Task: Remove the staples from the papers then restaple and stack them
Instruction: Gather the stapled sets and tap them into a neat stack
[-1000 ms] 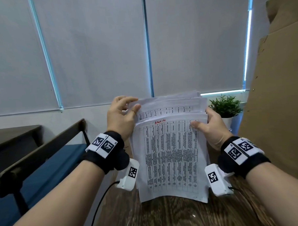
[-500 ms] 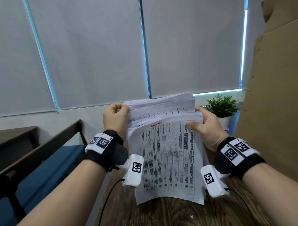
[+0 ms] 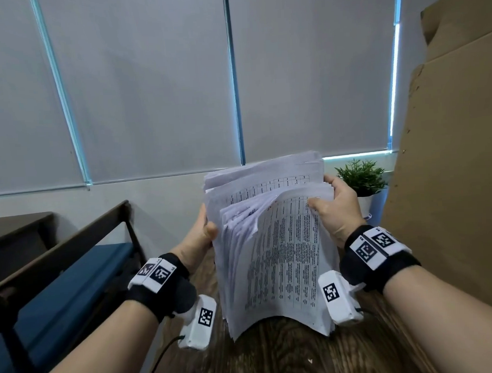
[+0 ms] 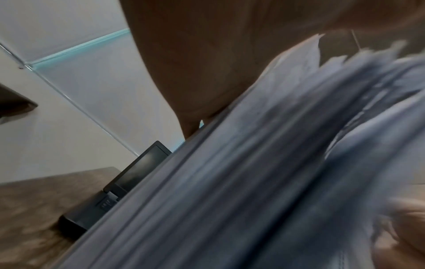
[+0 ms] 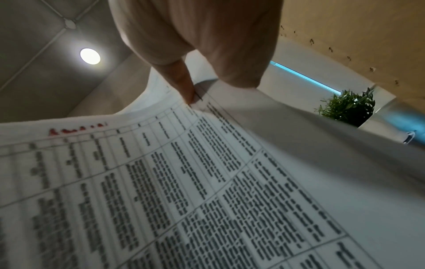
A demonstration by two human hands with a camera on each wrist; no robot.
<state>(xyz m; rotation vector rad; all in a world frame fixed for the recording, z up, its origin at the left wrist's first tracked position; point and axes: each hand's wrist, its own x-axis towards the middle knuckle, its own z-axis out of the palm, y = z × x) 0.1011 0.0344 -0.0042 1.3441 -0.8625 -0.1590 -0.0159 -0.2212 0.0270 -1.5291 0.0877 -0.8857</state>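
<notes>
Papers (image 3: 272,241) upright between left hand (image 3: 203,233) and right hand (image 3: 334,210) grip.

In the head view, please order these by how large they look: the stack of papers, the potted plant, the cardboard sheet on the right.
1. cardboard sheet, largest by far.
2. stack of papers, held up near the camera, so nearness enlarges it.
3. potted plant, smallest; it stands farther back, partly hidden by the right hand.
</notes>
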